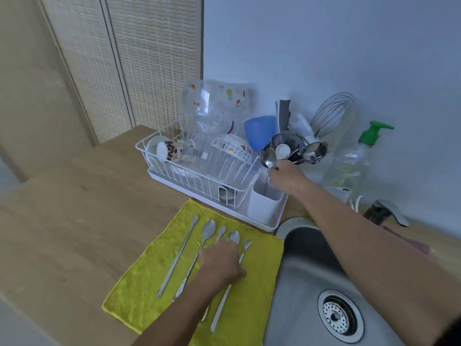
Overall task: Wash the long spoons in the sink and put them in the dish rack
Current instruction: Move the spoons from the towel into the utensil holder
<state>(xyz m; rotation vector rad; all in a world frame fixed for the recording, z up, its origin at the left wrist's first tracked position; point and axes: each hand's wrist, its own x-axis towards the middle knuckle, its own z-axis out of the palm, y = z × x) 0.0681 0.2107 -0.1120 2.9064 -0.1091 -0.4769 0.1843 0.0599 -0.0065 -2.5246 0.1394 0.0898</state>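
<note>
Several long steel spoons [177, 255] lie side by side on a yellow cloth [139, 290] left of the sink [306, 265]. My left hand [220, 263] rests palm down on the middle spoons, covering their stems. My right hand [287, 177] pinches the stem of one long spoon [270, 159] held bowl-up, its handle down inside the white cutlery cup [264, 204] at the near right corner of the white dish rack [197, 181].
The rack holds glasses, a patterned mug, a bowl and a blue cup. Behind the cutlery cup stand a metal strainer [287, 146], a whisk [331, 113] and a green-pump soap bottle [354, 158]. The tap [389, 211] sits right of the sink; its drain [339, 315] is near me.
</note>
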